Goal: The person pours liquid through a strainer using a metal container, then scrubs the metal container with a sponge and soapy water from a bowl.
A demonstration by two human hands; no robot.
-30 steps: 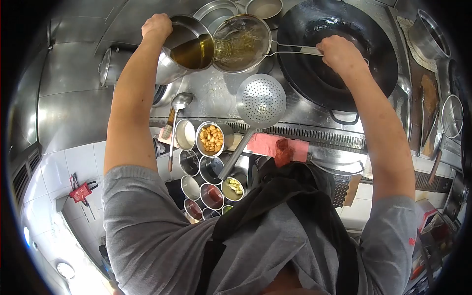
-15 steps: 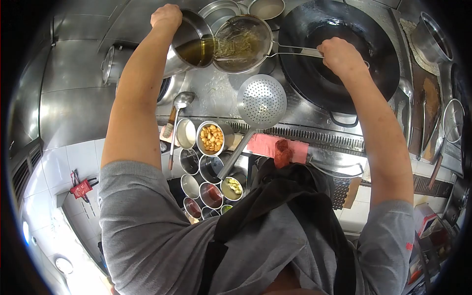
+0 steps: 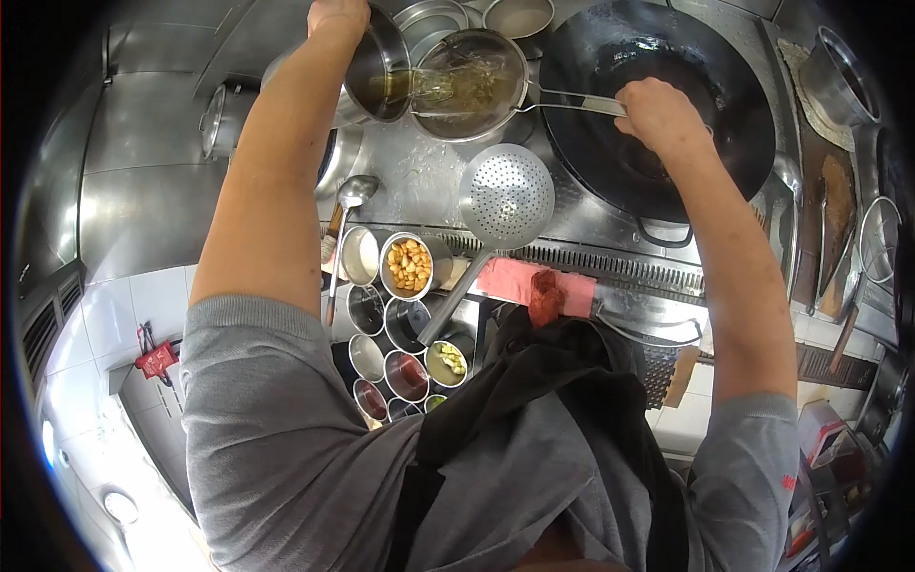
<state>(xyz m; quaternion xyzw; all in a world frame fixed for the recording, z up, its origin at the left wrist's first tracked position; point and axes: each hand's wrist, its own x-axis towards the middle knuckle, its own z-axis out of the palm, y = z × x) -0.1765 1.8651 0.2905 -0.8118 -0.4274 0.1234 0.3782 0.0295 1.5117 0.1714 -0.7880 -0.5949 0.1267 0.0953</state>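
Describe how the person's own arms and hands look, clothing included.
The arms are bare below short grey sleeves with banded cuffs. A small red marking sits on the right one. No glove or watch shows on the right hand or the left hand, partly cut off by the picture's edge.

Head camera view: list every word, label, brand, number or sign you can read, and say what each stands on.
No text can be read.
Small red marking on the right grey knit short sleeve: too small and blurred to read.
White-and-red box-like item at the right edge: no legible print.
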